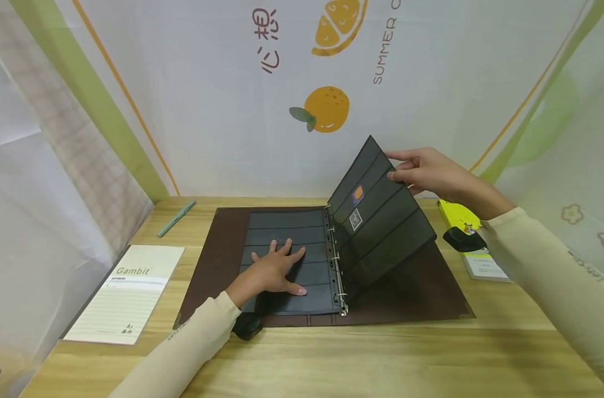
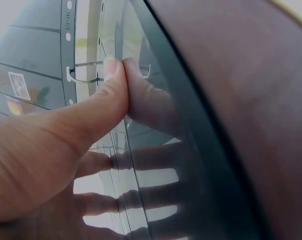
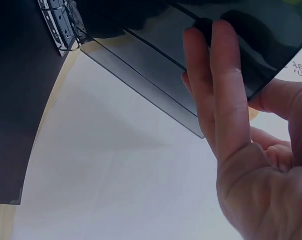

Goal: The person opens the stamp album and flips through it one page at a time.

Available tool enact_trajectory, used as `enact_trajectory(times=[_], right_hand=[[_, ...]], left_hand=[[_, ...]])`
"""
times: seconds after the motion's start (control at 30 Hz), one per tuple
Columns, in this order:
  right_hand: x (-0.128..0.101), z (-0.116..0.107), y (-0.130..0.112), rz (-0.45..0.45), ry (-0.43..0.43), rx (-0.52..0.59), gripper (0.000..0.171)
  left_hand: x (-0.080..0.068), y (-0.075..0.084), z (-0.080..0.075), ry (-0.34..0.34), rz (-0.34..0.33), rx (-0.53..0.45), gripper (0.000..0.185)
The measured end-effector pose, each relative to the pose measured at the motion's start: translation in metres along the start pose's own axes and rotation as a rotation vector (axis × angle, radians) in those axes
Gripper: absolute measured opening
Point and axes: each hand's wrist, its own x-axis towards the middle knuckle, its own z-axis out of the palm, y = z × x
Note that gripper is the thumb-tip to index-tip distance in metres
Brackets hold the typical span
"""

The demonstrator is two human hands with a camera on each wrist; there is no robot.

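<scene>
A ring-bound stamp album with a dark brown cover [image 1: 207, 254] lies spread on the table. My left hand [image 1: 274, 271] rests with spread fingers on the left black pocket page [image 1: 287, 221]; its fingers mirror in the glossy sheet [image 2: 161, 200] in the left wrist view. My right hand [image 1: 433, 171] pinches the outer edge of a black page [image 1: 396, 226] that stands tilted up from the rings [image 1: 335, 257]. On it show an orange-and-purple stamp [image 1: 358, 193] and a grey-white stamp [image 1: 355, 219]. In the right wrist view, fingers [image 3: 228, 90] lie along one face, the thumb on the other.
A white notebook [image 1: 127, 293] and a green pen [image 1: 176, 218] lie left of the album. At the right, a yellow packet [image 1: 453, 213] and a white booklet [image 1: 486, 268] sit partly behind the right wrist. A printed curtain [image 1: 222, 138] hangs behind the wooden table [image 1: 361, 359].
</scene>
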Motion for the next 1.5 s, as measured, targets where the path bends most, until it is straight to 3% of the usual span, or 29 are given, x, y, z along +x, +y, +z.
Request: enact_trajectory(times=[0.77, 0.93, 1.1, 1.23, 1.33, 1.43, 1.5], right_hand=[[0.013, 0.015, -0.03, -0.003, -0.044, -0.024, 0.07], [0.015, 0.022, -0.031, -0.006, -0.058, -0.028, 0.071], [0.018, 0.031, -0.032, 0.002, -0.086, -0.016, 0.072], [0.022, 0.035, -0.036, 0.009, -0.103, 0.001, 0.076], [0.025, 0.038, -0.039, -0.002, -0.114, 0.016, 0.076], [0.028, 0.04, -0.043, -0.003, -0.114, 0.005, 0.076], [0.03, 0.041, -0.046, -0.009, -0.104, -0.037, 0.076]], left_hand=[[0.002, 0.002, -0.002, -0.011, 0.0, 0.014, 0.097], [0.002, -0.002, 0.0, -0.013, 0.009, 0.053, 0.096], [0.004, 0.0, -0.008, 0.001, -0.017, 0.056, 0.093], [-0.002, 0.022, -0.039, 0.143, 0.004, -0.069, 0.086], [-0.012, 0.052, -0.071, 0.248, 0.114, -0.246, 0.082], [-0.022, 0.083, -0.096, 0.27, 0.229, -0.396, 0.081], [-0.027, 0.099, -0.105, 0.267, 0.274, -0.439, 0.082]])
